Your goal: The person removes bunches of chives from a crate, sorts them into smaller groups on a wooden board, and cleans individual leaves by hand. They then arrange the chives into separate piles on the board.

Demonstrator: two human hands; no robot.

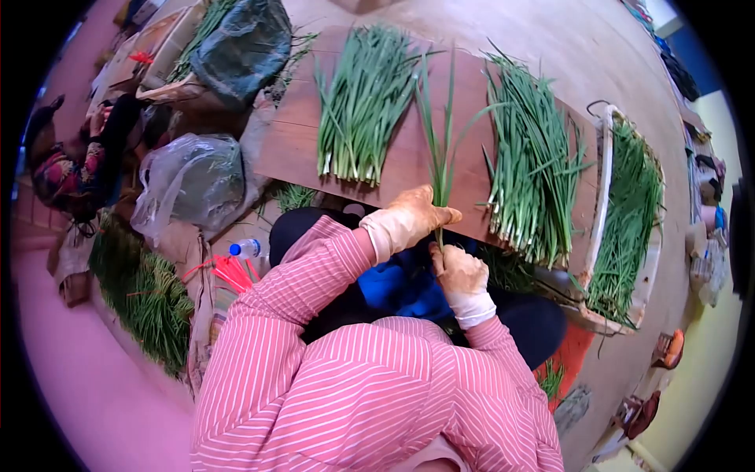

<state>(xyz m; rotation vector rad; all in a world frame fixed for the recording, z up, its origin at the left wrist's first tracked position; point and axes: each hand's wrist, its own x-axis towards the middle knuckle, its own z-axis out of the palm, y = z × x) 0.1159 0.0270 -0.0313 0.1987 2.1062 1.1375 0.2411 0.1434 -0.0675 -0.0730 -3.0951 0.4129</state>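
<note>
Both my hands wear stained, pale gloves. My left hand (410,214) is closed round a few long green stalks (442,149), whose leaves fan upward over the board. Just below and to the right, my right hand (462,275) pinches the lower end of the same stalks. On the brown board (303,153) a pile of green stalks (366,106) lies to the left, white ends toward me. A second, larger pile (531,169) lies to the right, also with its white ends toward me.
A white crate (603,197) of greens stands right of the board. At left are a clear plastic bag (189,185), a dark bag (244,51), more greens (149,295), red strips (233,273) and a blue-capped bottle (248,248). Another person (79,161) sits at far left.
</note>
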